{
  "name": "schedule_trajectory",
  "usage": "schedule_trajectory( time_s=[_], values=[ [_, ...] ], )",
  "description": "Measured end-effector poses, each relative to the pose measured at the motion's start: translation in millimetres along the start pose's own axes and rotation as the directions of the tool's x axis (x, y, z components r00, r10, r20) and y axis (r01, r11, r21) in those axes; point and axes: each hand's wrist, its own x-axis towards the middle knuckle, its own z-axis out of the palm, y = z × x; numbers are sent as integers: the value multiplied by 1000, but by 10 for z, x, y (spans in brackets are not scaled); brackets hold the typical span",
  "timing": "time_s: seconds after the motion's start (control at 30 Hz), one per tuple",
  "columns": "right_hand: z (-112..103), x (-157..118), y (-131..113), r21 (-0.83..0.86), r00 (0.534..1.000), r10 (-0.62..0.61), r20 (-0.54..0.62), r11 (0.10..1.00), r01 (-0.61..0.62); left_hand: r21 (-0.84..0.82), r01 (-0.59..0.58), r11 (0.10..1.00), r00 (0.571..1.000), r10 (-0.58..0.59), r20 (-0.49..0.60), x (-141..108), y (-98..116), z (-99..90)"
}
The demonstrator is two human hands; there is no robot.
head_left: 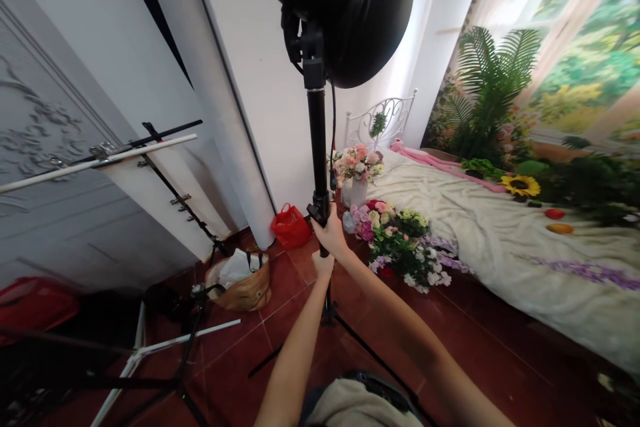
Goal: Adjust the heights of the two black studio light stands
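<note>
A tall black light stand (319, 140) rises upright in front of me, with a large black lamp (350, 7) on its top and a cable hanging beside the pole. My right hand (331, 232) is wrapped round the pole just under the black clamp collar (320, 207). Lower down, my left hand (323, 264) grips the same pole, close below the right one. The fingers of both hands are partly hidden behind the wrists and pole. Below them, the stand's legs (365, 347) spread over the red tiled floor.
Flower bunches (400, 240) and a vase (356, 192) stand right of the pole, by a bed with a cream blanket (480, 227). Left are a red bag (291, 227), a woven bag (255, 290), and other stands with a white bar (145, 151).
</note>
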Motion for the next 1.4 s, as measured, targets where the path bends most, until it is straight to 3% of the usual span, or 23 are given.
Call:
schedule_trajectory(
  time_s=[0.13, 0.3, 0.47, 0.6, 0.83, 1.03, 1.23, 1.4],
  values=[
    [-47, 94, 27, 0, 998, -54, 44, 999, 54, -67, -49, 997, 988, 58, 143, -17, -134, -100],
    [-97, 212, -180, -18, 994, -85, 70, 996, 87, -54, -167, 985, 956, 175, 236, -55, -307, -236],
    [-66, 268, -440, -34, 999, -54, -4, 998, 54, 26, -93, 995, 972, 85, 219, -61, -379, -272],
    [-38, 244, -483, -65, 999, -17, -41, 998, 14, 47, -46, 998, 979, 36, 200, -48, -342, -262],
    [-61, 111, -31, -38, 998, -9, 68, 999, 12, 43, -112, 993, 967, 99, 235, -36, -393, -258],
    [-83, -88, 397, 45, 980, -36, 198, 999, 27, 55, -95, 994, 971, 80, 226, -14, -449, -260],
    [-20, -323, 722, 1, 984, 20, 176, 1000, -21, 31, -84, 996, 965, 73, 253, 25, -499, -244],
    [38, -505, 923, -60, 983, 89, 163, 995, -81, 21, -62, 998, 967, 55, 249, 1, -383, -242]
  ],
)
